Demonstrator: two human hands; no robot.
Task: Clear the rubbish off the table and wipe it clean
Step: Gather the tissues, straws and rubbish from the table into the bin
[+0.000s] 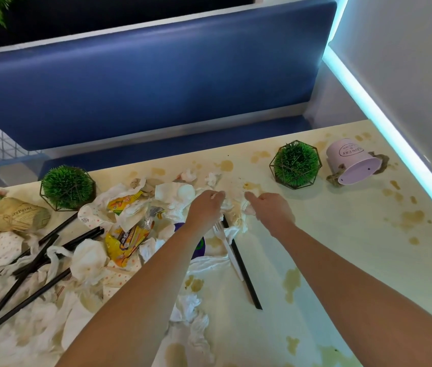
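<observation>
Clearly early stage. Left hand and right hand both pinch crumpled white tissue mid-table. Wrappers, black straws, plastic fork remain on table; brown stains everywhere, nothing wiped yet.

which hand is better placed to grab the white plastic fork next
Left, probably. The left hand sits right above the white plastic fork, its tines just under the wrist; the right hand is farther off.
</observation>
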